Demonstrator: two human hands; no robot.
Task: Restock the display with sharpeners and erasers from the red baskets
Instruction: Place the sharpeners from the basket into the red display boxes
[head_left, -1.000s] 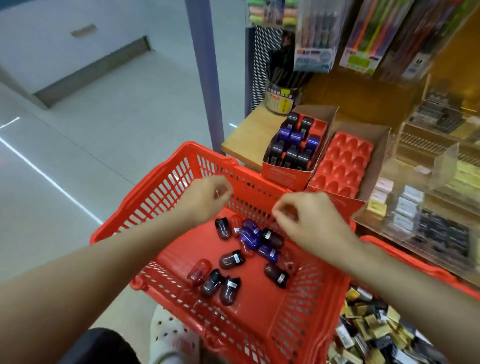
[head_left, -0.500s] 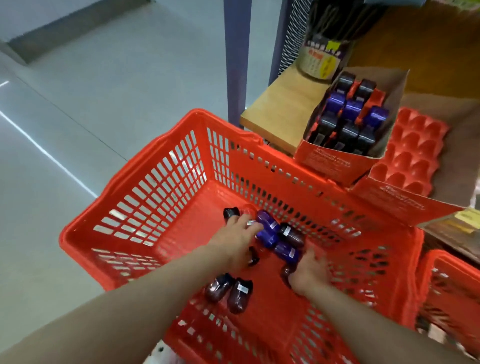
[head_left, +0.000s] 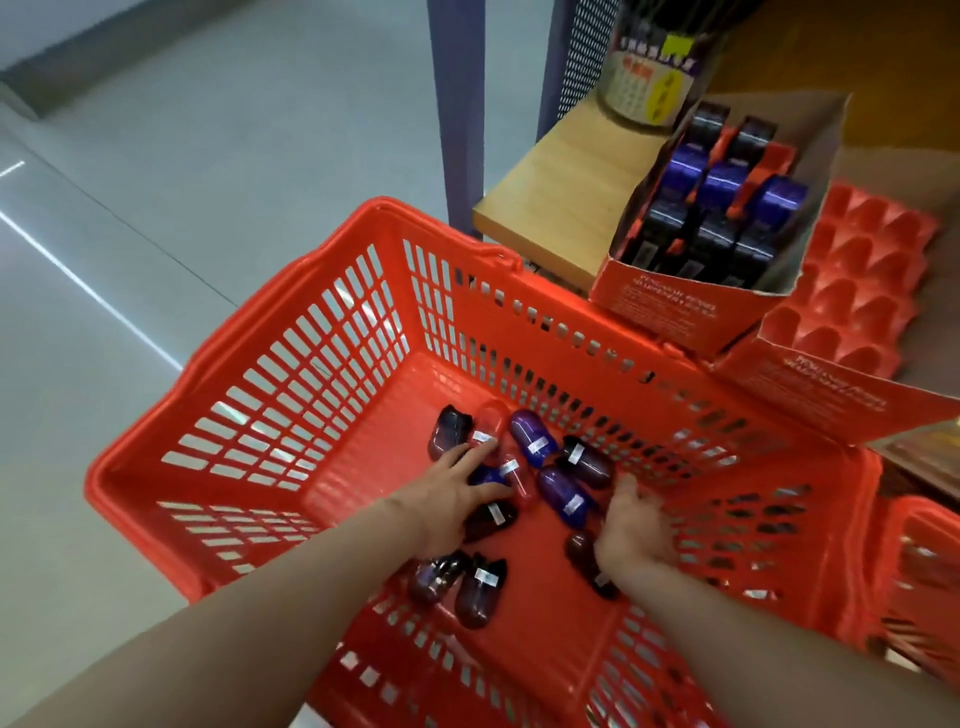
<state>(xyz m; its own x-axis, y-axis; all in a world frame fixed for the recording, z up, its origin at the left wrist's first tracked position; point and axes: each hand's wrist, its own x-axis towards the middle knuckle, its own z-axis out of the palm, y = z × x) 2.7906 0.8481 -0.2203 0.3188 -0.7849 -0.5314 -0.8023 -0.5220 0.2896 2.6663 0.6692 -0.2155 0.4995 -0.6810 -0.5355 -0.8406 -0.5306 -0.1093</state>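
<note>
I had both hands down in the red basket (head_left: 291, 415) — left hand (head_left: 447, 499) splayed flat over the loose sharpeners (head_left: 530, 447), right hand (head_left: 631, 530) curling round one — gathering stock for the half-filled display box (head_left: 691, 249) beside it.

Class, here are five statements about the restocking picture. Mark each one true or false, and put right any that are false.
1. Both hands are down inside the red basket. True: the left hand and the right hand are among the sharpeners.
2. The basket is empty. False: loose sharpeners lie on its floor.
3. The box on the shelf holds upright sharpeners. True.
4. The red tray beside that box is full. False: its pockets are empty.
5. The left hand is lifting a sharpener to the shelf. False: it rests on those in the basket.
</note>
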